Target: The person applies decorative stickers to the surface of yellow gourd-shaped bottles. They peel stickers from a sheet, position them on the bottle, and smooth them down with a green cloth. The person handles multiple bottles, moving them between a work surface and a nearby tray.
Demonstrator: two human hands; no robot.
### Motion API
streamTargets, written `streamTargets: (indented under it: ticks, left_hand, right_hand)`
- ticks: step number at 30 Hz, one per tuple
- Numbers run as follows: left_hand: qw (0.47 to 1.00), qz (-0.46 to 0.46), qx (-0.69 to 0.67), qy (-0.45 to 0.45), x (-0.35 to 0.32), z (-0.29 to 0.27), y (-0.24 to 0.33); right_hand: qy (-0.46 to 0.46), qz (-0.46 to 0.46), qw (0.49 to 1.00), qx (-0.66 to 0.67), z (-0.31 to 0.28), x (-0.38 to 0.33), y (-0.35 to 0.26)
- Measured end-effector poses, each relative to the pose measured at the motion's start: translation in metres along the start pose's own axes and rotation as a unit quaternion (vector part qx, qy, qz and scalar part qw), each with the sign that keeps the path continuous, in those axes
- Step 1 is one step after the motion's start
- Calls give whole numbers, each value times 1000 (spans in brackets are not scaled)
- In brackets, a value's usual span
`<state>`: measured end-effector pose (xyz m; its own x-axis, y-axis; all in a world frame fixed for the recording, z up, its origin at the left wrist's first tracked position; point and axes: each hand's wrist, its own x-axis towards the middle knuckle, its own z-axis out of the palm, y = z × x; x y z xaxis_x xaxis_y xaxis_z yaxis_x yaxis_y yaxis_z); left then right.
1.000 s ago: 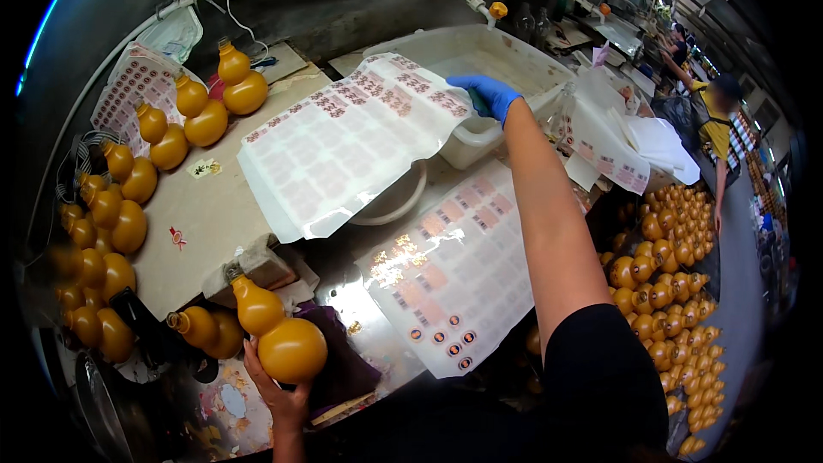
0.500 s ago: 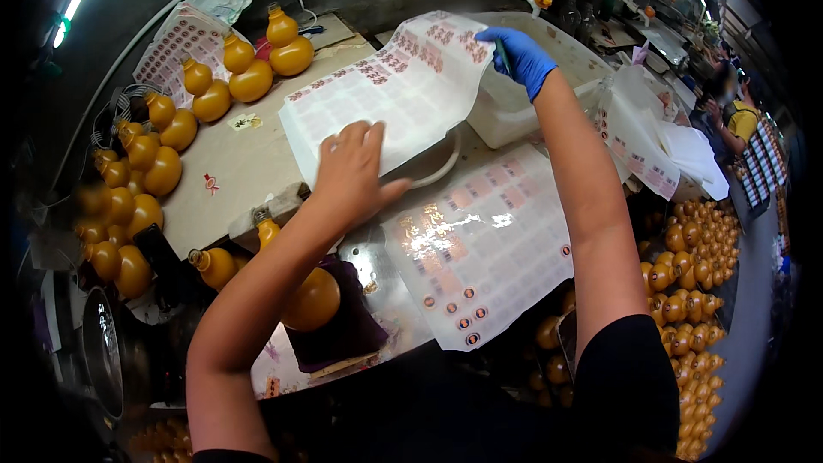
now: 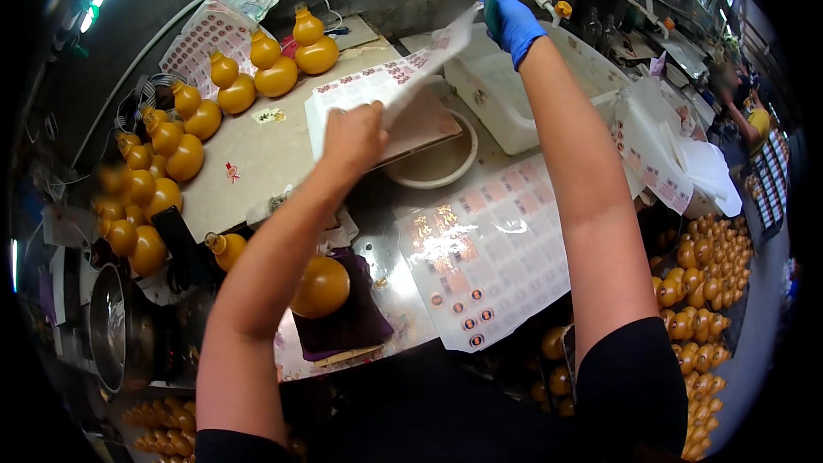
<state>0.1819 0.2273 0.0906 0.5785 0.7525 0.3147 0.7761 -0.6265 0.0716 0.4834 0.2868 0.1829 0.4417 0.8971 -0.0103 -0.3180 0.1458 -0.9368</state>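
My gloved right hand (image 3: 512,27) has thumb and fingers pressed together, pinching the raised right corner of the sheet (image 3: 367,87); something dark green (image 3: 491,19) shows in that grip. My bare left hand (image 3: 353,139) curls its fingers at the sheet's near edge; their tips are hidden, so I cannot tell whether they pinch it. The sheet slants from the board (image 3: 273,139) up to my right hand, its right side above the bowl (image 3: 463,173). The tub's (image 3: 506,139) near wall stands just beside the bowl, leaving little room there. Between my forearms a second sheet (image 3: 501,261) lies flat, its near corner reaching the bench's (image 3: 377,255) front edge. By my left forearm, a gourd (image 3: 326,287) rests on purple cloth (image 3: 364,321), near that edge.
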Motion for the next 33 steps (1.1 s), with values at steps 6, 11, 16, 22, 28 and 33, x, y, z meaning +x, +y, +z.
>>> streamTargets:
  ticks: [6, 11, 16, 22, 28, 33]
  left_hand:
    - [937, 110, 187, 273, 21, -82, -82]
    - [928, 159, 240, 236, -69, -96, -80]
    - [993, -22, -93, -72, -132, -103, -66]
    - [965, -62, -241, 77, -176, -132, -67]
    - [838, -223, -461, 190, -249, -94, -54]
    - [750, -232, -575, 230, -299, -50, -33]
  right_hand:
    - [-114, -24, 992, 47, 12, -6, 2]
    - [-263, -11, 965, 10, -21, -83, 56]
    - [-162, 82, 979, -96, -71, -136, 134]
    - [-86, 234, 968, -39, -73, -156, 137]
    - [-28, 136, 990, -20, -60, -161, 190]
    - [112, -5, 993, 34, -60, -179, 197]
